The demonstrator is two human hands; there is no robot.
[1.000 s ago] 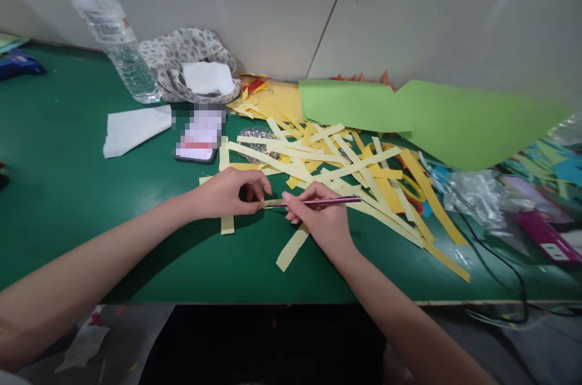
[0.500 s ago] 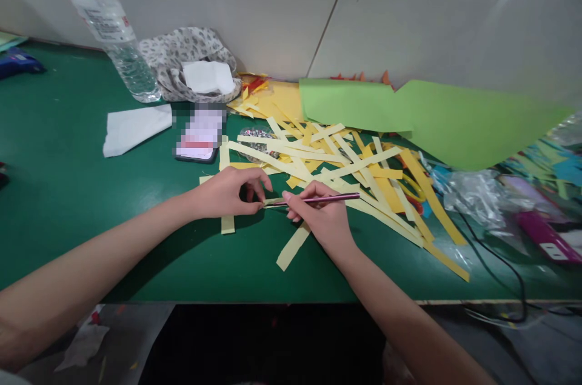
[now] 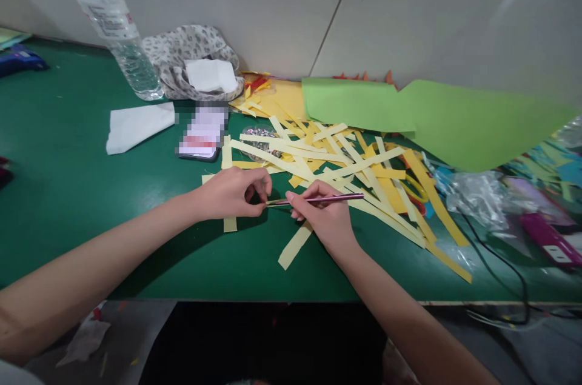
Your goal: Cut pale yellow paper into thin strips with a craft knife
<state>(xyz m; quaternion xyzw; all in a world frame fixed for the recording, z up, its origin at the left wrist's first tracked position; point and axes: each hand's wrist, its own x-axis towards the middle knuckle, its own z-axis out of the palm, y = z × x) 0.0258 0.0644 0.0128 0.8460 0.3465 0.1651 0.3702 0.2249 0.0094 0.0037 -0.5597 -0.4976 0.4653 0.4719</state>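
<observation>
My right hand [image 3: 325, 212] is closed around a slim purple pen-like stick [image 3: 348, 196], its thin tip pointing left. At that tip, the thumb and fingertips of my left hand [image 3: 243, 192] pinch a small piece of pale yellow paper strip [image 3: 275, 202]; how it sits against the tip is too small to make out. Beneath my left wrist lies another pale strip [image 3: 230, 225]. A further loose strip [image 3: 293, 248] sticks out below my right hand. Behind both hands spreads a tangled pile of pale and deeper yellow paper strips [image 3: 364, 164].
Green paper [image 3: 454, 124] leans along the wall. A water bottle [image 3: 113, 24], a spotted cloth pouch [image 3: 195, 39], a white tissue [image 3: 139, 126] and a phone [image 3: 202, 133] stand or lie at back left. To the right are crumpled plastic [image 3: 477, 197], a magenta object [image 3: 550, 242] and a black cable [image 3: 500, 257].
The bit of strip showing between my hands looks thinner now. Both hands keep nearly the same place, and the whole view has shifted slightly.
</observation>
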